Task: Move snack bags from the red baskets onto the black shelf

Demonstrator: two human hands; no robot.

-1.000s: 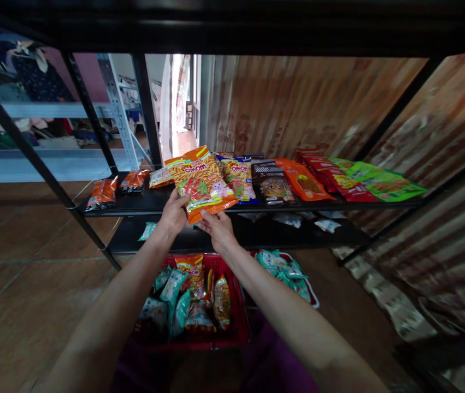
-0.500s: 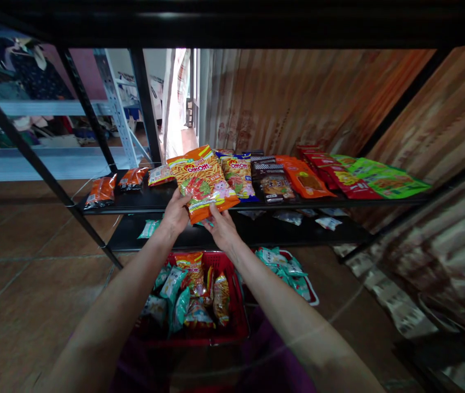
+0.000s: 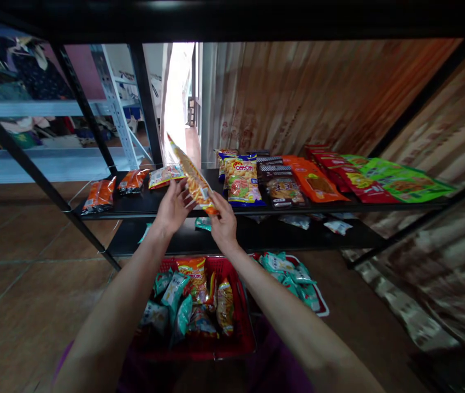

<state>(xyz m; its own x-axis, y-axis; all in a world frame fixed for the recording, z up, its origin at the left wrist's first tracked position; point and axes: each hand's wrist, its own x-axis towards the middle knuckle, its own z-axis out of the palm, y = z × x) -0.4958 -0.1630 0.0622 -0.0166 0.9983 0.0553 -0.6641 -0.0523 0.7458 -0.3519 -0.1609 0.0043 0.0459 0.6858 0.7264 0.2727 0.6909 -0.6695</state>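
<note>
A yellow-orange snack bag [image 3: 194, 183] is tilted nearly edge-on in front of the shelf. My right hand [image 3: 224, 221] grips its lower right end. My left hand [image 3: 174, 207] is beside the bag with fingers spread, close to its left face; whether the fingertips touch it I cannot tell. Just behind on the black shelf [image 3: 146, 203], a blue-and-yellow snack bag [image 3: 243, 180] leans to the right, and a pale yellow-and-pink bag [image 3: 165, 176] lies to the left. Below my forearms, a red basket [image 3: 245, 327] holds several teal and orange snack bags.
Orange-and-black bags [image 3: 100, 195] lie at the shelf's left end. Dark brown bags [image 3: 281, 188], an orange bag [image 3: 316, 180], red bags and green bags [image 3: 404, 177] line the right. A white-rimmed basket [image 3: 325, 311] with teal bags stands right of the red one. Black posts frame the shelf.
The snack bag has turned from face-on to nearly edge-on. My left hand has come off its lower left corner and opened, while my right hand keeps hold. The view has shifted slightly.
</note>
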